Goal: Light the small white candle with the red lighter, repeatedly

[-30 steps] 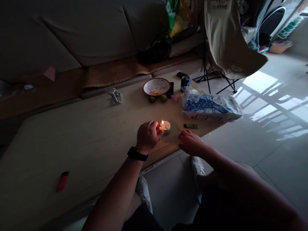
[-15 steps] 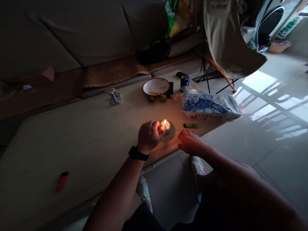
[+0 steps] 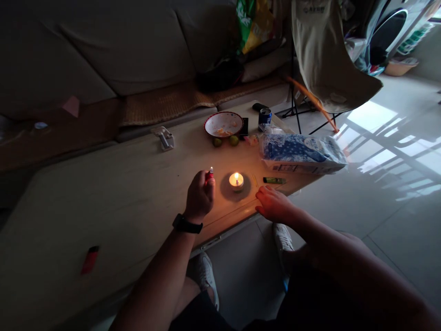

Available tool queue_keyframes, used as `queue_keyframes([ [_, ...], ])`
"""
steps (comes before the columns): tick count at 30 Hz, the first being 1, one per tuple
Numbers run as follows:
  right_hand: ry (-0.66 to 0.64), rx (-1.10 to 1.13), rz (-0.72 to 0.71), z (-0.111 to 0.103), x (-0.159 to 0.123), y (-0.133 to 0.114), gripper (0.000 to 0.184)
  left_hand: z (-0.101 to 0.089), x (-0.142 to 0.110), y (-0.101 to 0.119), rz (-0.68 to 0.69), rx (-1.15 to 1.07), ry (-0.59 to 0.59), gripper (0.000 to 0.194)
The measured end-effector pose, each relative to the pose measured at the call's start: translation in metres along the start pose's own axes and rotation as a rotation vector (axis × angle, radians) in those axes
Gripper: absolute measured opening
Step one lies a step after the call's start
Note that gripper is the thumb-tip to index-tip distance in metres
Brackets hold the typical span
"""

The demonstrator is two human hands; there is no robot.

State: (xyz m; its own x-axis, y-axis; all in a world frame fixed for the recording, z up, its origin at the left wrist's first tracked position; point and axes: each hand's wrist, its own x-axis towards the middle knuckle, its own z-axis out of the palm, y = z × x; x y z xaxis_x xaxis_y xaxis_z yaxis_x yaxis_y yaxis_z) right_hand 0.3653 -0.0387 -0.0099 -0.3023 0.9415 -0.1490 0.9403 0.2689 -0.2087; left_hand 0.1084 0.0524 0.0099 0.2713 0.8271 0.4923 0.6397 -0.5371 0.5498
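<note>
A red lighter [image 3: 211, 174] is gripped upright in my left hand [image 3: 200, 195], which is closed round it over the table and wears a black watch. The lighter's top shines bright; I cannot tell whether it is a flame. Just right of that hand, a lit tealight candle [image 3: 236, 182] stands on the table with a small flame. My right hand [image 3: 274, 204] rests at the table's front edge, thumb apart from the fingers, with nothing visible in it. Nearest to it are thin pale sticks [image 3: 255, 180] and a green lighter-like object [image 3: 274, 180] lying flat.
On the table [image 3: 113, 197] are a red-capped lighter-shaped item [image 3: 90, 260], a white holder [image 3: 165, 139], a bowl with scraps [image 3: 223, 124], green fruits [image 3: 234, 140], a blue can [image 3: 265, 117] and a blue-white plastic pack [image 3: 303, 151]. A sofa [image 3: 138, 50] and folding chair [image 3: 330, 59] stand behind.
My left hand has drawn back to the left from the candle with the lighter, which now points upward. The candle's flame stays lit. The right hand has not visibly moved.
</note>
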Motion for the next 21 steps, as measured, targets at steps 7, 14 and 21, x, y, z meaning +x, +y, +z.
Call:
queue_keyframes([
  [7, 0.001, -0.018, 0.004, 0.0, 0.001, -0.001, 0.026, -0.015, -0.007, -0.012, -0.111, -0.071, 0.012, 0.023],
  [14, 0.02, -0.003, -0.012, 0.003, 0.001, 0.001, 0.026, -0.02, -0.012, -0.019, -0.128, -0.075, 0.017, 0.026],
  [21, 0.022, -0.008, -0.008, 0.003, 0.001, 0.001, 0.025, -0.02, -0.012, -0.021, -0.118, -0.034, 0.002, 0.023],
])
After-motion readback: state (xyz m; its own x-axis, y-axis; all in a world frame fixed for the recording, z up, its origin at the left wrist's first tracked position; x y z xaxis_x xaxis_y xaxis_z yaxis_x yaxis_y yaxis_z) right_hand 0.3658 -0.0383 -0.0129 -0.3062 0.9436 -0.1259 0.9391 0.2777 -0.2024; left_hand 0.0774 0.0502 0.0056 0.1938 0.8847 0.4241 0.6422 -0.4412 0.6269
